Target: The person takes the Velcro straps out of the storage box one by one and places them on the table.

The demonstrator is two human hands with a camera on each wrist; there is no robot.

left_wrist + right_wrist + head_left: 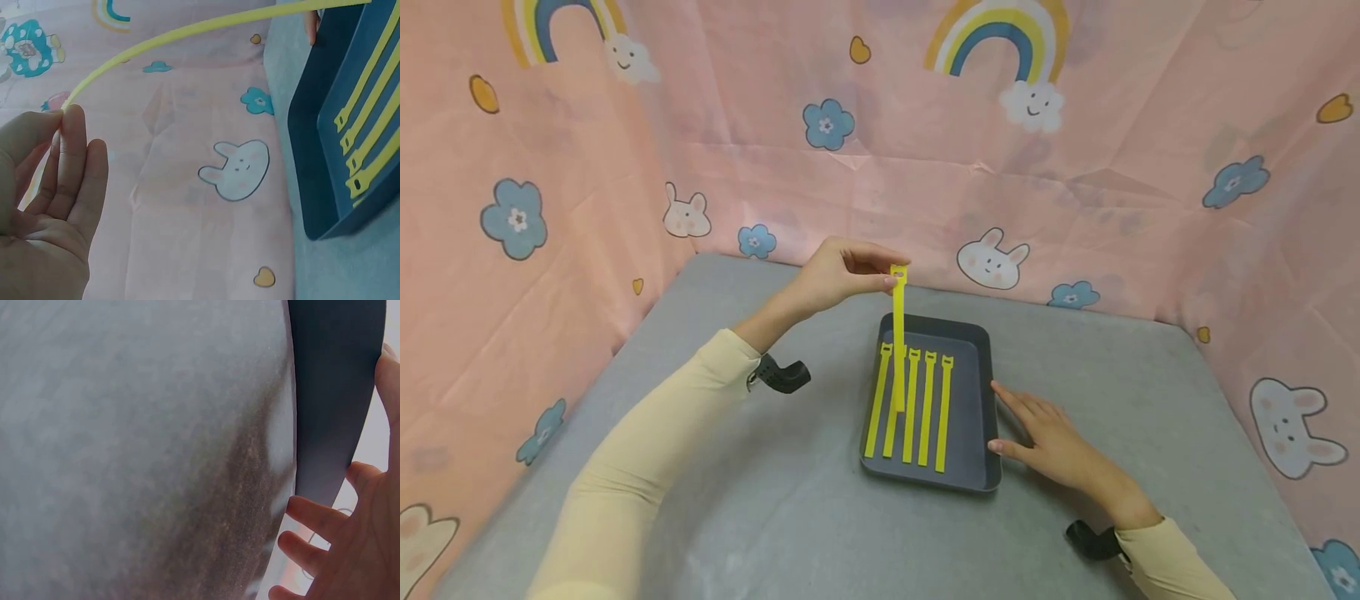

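My left hand (842,273) pinches a yellow cable tie strap (899,342) by its slotted head, between thumb and fingertips. The strap hangs down over a dark grey tray (972,392) in the head view and bows in a long curve in the left wrist view. Inside the tray, several matching yellow straps (927,408) lie side by side, slotted heads toward the far end. On the tray's right side rests my right hand (1052,437), fingers spread. The right wrist view shows its fingertips (356,470) against the tray's outer wall (337,394).
The tray stands on a grey cloth-covered table (760,492). Pink printed fabric (880,183) hangs along the back and both sides. A black wrist strap (782,375) sticks out at the left cuff, another black band (1092,540) at the right.
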